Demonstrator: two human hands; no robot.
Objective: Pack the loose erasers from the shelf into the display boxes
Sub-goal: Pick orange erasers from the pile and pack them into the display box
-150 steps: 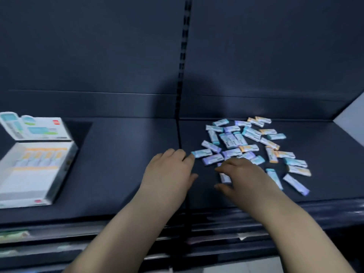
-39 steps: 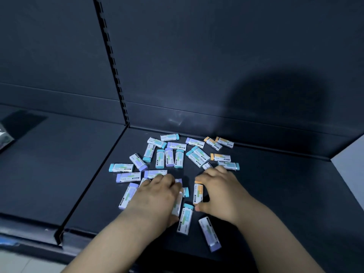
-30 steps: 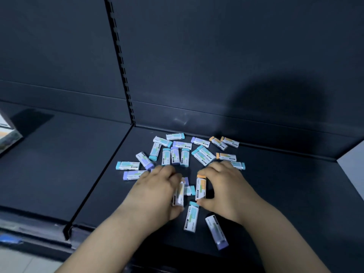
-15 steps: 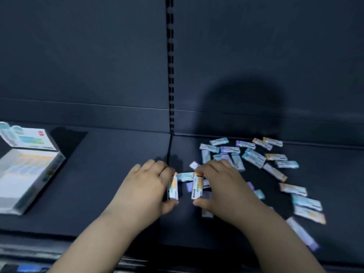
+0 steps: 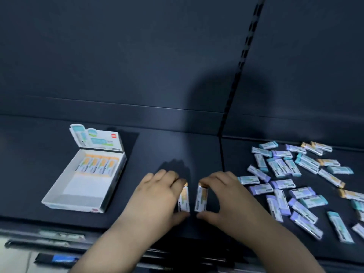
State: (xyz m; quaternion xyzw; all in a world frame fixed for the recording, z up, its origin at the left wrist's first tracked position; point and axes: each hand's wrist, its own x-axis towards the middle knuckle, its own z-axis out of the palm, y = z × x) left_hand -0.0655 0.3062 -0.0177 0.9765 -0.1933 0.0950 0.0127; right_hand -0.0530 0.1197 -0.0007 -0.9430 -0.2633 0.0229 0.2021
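My left hand point(image 5: 157, 198) pinches an orange-banded eraser point(image 5: 184, 199) between fingertips and thumb. My right hand point(image 5: 224, 198) pinches a second orange eraser point(image 5: 201, 199) the same way. Both erasers stand on edge, side by side, over the dark shelf point(image 5: 177, 150). To the left lies the open white display box point(image 5: 59, 194) with its lid flap raised. A row of orange erasers point(image 5: 97, 164) fills its far end, and the near part of its floor shows white. Several loose erasers point(image 5: 295, 180) in teal, purple and orange lie scattered to the right.
A slotted upright strip point(image 5: 236, 79) and a seam divide the dark back panel and the shelf into two bays. The shelf's front edge point(image 5: 59, 236) carries price-tag rails, with a blue label point(image 5: 63, 259) below on the left.
Each hand has picked up an orange eraser from the pile. Both hands have carried them left, out of the pile; the box is now near my left hand.
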